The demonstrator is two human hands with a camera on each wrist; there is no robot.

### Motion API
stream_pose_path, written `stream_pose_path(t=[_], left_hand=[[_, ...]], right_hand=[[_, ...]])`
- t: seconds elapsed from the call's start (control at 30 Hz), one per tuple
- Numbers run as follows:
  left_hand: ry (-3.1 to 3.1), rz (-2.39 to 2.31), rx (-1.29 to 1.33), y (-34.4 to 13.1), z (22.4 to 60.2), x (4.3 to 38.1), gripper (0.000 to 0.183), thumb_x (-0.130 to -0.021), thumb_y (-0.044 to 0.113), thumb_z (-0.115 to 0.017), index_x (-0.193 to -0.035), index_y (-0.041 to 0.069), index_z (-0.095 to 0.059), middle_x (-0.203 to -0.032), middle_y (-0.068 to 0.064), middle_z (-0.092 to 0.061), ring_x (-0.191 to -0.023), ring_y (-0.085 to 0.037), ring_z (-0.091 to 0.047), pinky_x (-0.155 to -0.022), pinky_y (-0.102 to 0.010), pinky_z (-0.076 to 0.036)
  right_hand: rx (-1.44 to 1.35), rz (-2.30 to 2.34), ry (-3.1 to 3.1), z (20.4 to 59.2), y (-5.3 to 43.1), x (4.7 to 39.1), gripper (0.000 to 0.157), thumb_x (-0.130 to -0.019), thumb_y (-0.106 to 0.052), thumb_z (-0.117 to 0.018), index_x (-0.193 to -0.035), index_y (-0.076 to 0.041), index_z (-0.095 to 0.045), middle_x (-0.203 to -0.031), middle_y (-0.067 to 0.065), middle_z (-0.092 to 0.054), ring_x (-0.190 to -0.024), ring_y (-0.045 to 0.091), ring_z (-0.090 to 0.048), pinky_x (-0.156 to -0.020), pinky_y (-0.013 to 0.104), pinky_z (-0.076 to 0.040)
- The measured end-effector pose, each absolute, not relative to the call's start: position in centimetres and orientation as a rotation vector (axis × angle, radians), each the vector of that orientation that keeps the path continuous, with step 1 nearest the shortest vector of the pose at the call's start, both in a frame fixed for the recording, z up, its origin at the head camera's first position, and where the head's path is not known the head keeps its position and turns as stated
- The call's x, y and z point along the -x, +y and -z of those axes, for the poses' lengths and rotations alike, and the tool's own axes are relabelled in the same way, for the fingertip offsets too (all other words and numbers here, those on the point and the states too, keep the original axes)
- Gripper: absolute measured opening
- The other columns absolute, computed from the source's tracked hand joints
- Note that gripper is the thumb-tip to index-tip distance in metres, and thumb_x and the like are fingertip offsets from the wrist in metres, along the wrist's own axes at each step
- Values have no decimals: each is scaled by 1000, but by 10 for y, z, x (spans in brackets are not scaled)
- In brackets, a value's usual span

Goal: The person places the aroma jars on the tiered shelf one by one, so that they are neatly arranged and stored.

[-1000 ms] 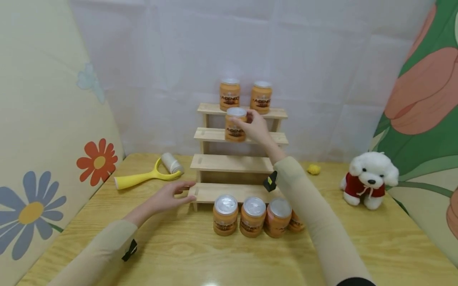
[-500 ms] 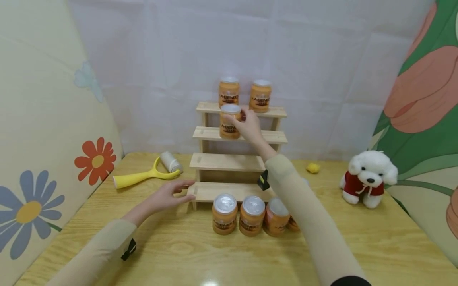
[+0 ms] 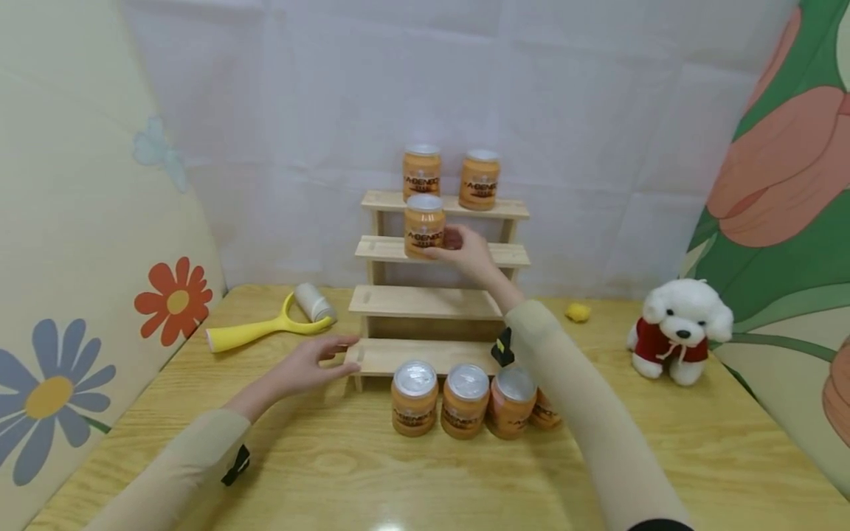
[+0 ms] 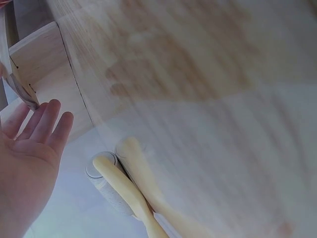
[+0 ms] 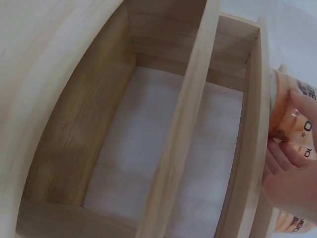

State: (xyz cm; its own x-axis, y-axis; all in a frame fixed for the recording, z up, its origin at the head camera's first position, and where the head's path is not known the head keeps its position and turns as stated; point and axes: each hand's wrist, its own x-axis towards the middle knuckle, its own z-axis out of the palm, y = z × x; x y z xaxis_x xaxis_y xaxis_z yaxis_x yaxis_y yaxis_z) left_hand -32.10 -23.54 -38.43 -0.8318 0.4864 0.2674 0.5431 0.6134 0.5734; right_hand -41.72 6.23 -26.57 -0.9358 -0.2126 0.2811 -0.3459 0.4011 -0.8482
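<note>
My right hand [image 3: 468, 254] pinches the lower part of an orange can [image 3: 423, 221] with a silver lid. That can is upright at the second-highest shelf of a wooden stepped rack [image 3: 425, 302]. In the right wrist view the thumb lies over the label of the can [image 5: 287, 109], with other fingers curled below. My left hand [image 3: 299, 369] rests at the left end of the lowest shelf, fingers fairly straight; in the left wrist view those fingertips [image 4: 53, 106] touch the wood's edge. Two more orange cans [image 3: 421, 175] stand on the top shelf.
Several orange cans [image 3: 415, 402] stand in a row before the rack, the rightmost partly behind the right sleeve. A yellow-handled lint roller [image 3: 252, 333] lies on the left. To the right are a small yellow lump [image 3: 578, 312] and a white toy dog [image 3: 684, 328] in red.
The right hand has carried the can slightly left along the second-highest shelf. Its thumb has then slid down to the can's lower part. My left hand has stayed at the lowest shelf's end.
</note>
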Motion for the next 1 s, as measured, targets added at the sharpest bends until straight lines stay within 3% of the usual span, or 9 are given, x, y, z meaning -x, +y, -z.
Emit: stream_pose_path(t=[0.4, 1.0], left_hand=[[-2753, 1015, 879, -237, 379, 320, 55, -87, 30, -68, -129, -2, -53, -130, -20, -56, -113, -35, -58, -95, -49, -50], [-2735, 1033, 882, -234, 384, 320, 52, -86, 27, -68, -127, -3, -55, -128, -21, -57, -110, -36, -59, -94, -48, -51]], right_hand=[[-497, -1540, -2466, 267, 52, 419, 62, -81, -31, -74, -133, -7, -51, -126, 11, -61, -111, 22, -61, -91, 30, -54], [-521, -1470, -2550, 265, 53, 417, 61, -85, -32, -69, -137, -7, -48, -129, 12, -58, -116, 22, -58, -94, 30, -52]])
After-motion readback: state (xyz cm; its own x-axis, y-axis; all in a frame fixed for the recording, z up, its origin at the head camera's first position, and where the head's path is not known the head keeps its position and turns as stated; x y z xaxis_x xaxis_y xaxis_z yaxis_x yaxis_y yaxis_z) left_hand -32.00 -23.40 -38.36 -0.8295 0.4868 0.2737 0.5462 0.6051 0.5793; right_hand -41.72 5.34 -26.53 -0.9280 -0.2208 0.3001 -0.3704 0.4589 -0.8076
